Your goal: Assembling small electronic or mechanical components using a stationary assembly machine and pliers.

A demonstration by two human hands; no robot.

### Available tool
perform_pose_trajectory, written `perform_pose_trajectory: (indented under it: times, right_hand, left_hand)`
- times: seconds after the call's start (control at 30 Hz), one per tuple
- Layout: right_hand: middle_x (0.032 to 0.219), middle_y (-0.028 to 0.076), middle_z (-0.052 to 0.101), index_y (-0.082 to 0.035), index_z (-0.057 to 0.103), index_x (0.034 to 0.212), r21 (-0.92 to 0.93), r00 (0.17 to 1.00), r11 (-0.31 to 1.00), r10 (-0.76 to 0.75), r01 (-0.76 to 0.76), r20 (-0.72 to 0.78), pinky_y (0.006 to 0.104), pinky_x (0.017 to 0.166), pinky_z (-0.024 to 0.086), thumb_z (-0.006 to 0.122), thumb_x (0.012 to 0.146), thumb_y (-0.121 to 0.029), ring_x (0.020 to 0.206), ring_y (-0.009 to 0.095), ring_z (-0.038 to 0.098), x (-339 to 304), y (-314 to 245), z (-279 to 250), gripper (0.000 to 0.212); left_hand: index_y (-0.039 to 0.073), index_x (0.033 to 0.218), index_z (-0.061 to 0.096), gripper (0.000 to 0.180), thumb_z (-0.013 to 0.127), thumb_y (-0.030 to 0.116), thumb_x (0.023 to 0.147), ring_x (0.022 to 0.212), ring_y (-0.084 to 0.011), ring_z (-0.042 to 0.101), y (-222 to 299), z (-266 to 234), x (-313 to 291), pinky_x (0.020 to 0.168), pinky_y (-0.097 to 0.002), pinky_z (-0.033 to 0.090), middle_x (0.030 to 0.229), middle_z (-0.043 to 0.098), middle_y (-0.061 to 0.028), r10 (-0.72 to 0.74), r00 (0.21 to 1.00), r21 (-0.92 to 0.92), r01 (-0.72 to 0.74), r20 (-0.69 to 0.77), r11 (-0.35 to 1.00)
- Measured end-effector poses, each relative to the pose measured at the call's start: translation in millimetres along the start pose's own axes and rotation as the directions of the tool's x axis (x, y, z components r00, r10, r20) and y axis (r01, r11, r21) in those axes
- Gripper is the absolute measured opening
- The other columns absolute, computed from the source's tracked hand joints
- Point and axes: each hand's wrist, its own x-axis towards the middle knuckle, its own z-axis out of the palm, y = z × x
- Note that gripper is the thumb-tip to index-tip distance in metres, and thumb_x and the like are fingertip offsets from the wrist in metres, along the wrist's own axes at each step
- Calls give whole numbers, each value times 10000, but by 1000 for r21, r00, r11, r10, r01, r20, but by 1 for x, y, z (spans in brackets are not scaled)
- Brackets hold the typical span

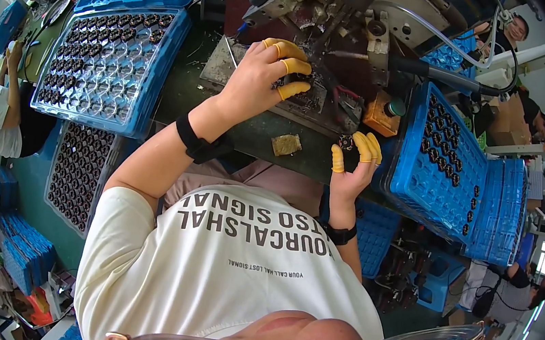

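My left hand (pixel 257 78), with yellow finger covers, reaches to the metal fixture under the machine. Its thumb and fingers are closed around a small black round part (pixel 278 83), mostly hidden by them. Lower and to the right, my right hand (pixel 357 164) also wears yellow covers. Between its thumb and index finger sits another small dark round part (pixel 345 141), at the bench edge. Red-handled pliers (pixel 346 98) lie on the metal block between the hands. A yellowish sponge-like square (pixel 286 146) rests on the bench in front of it.
On the left, a clear tray (pixel 105 110) on blue trays holds rows of black parts. A blue tray (pixel 421 189) with similar parts stands right. Near it is an orange box (pixel 382 114) with a green top. Machine arms and a clear hose hang above. Other people sit nearby.
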Motion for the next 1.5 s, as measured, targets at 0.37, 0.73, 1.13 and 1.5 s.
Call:
perform_pose_trajectory:
  times: [0.37, 0.73, 1.13, 1.5]
  right_hand:
    - [1199, 109, 620, -51, 535, 1192, 325, 993, 944, -89, 58, 82, 449, 1011, 381, 748, 826, -225, 1152, 327, 552, 36, -26, 19, 457]
    - [1253, 105, 595, -73, 493, 1225, 302, 954, 928, -267, 216, 136, 493, 1056, 339, 682, 875, -285, 1205, 302, 545, 71, -40, 47, 450]
    - [1278, 107, 576, -69, 483, 1232, 208, 932, 948, -285, 241, 223, 518, 1054, 315, 661, 884, -296, 1231, 308, 533, 76, -41, 41, 452]
    - [1306, 111, 567, -74, 483, 1224, 271, 948, 943, -252, 195, 195, 514, 1063, 300, 649, 895, -326, 1257, 325, 503, 75, -39, 36, 446]
  left_hand:
    - [126, 947, 700, 251, 794, 195, 724, 1020, -246, 564, -7, 2, 0, 891, -356, 424, 1063, 644, -31, 24, 999, -33, -25, -29, 999]
    - [129, 971, 708, 296, 805, 174, 695, 1039, -245, 572, -8, -2, 1, 882, -364, 424, 1039, 649, -20, 69, 998, -14, -69, 4, 997]
    - [122, 939, 716, 271, 781, 156, 679, 973, -245, 577, -12, -1, 2, 916, -396, 422, 1025, 647, -28, 156, 988, 62, -157, 10, 986]
    - [55, 1137, 599, 502, 821, 151, 697, 1011, -294, 594, 3, 2, -4, 906, -364, 450, 1089, 643, -78, -210, 977, -195, 201, -29, 960]
